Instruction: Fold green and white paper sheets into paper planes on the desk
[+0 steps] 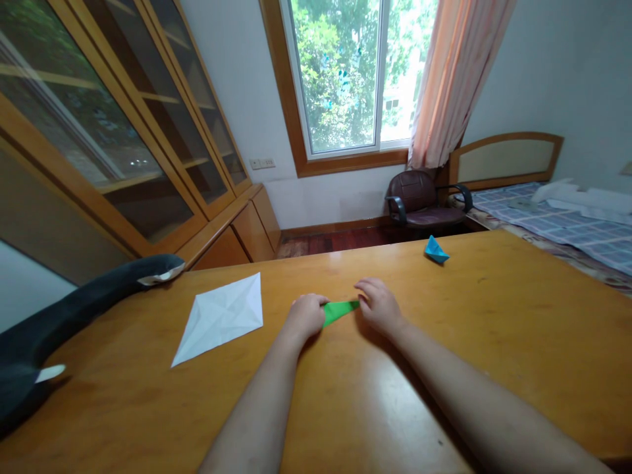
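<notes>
A folded piece of green paper (338,311) lies low over the middle of the wooden table, between my two hands. My left hand (310,313) is closed on its wide left end, the thumb along the top edge. At the narrow right tip, my right hand (379,305) has thumb and fingertips pinched on the paper, with the other fingers curved above. A creased white sheet of paper (222,321) lies flat to the left of my left hand. Farther back on the right sits a small blue folded paper boat (435,250).
The wooden table (518,368) reaches back toward a brown armchair (419,197) by the window. A long black-and-white stuffed object (83,296) lies along the left edge, near a glass-door cabinet (148,118). A bed (582,210) stands at the right.
</notes>
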{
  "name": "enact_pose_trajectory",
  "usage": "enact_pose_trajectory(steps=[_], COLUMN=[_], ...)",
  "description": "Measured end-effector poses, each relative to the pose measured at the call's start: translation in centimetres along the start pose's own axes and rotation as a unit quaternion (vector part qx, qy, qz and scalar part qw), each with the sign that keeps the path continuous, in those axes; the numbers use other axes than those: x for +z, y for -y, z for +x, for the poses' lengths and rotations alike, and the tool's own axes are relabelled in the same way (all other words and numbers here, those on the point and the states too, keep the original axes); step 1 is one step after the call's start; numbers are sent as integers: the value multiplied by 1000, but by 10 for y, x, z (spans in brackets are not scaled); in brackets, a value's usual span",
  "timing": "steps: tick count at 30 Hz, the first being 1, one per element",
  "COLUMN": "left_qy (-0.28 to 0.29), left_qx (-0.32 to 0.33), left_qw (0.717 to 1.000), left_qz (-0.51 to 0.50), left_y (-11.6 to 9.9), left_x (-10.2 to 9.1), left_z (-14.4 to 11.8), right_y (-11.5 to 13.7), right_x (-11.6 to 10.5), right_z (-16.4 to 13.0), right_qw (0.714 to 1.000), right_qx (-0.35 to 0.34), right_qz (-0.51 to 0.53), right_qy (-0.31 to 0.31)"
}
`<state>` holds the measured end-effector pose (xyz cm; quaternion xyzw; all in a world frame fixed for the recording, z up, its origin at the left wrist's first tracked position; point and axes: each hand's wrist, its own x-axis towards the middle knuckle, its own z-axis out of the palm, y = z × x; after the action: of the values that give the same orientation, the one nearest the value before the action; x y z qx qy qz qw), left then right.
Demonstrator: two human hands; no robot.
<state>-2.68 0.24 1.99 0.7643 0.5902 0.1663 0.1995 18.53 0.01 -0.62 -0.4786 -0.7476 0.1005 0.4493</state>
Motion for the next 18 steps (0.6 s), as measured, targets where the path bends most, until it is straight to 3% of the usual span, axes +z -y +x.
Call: enact_pose_trajectory(steps=[2, 4, 11, 18], left_qy=[-15, -32, -88, -11], left_qx=[13, 16, 34, 80], left_qw=[996, 989, 972, 985], left_qz=[86, 146, 213, 153], left_y=[-3, -5, -11, -19], left_x=[3, 6, 14, 30], left_z=[2, 4, 11, 7], right_y=[16, 30, 35, 35], right_x=[3, 7, 15, 16], right_z=[-5, -9, -15, -14], right_qw=[990, 977, 943, 937], right_qx=[-60, -79, -38, -15], right_qz=[-48, -88, -171, -169], right_qy=[117, 175, 281, 307])
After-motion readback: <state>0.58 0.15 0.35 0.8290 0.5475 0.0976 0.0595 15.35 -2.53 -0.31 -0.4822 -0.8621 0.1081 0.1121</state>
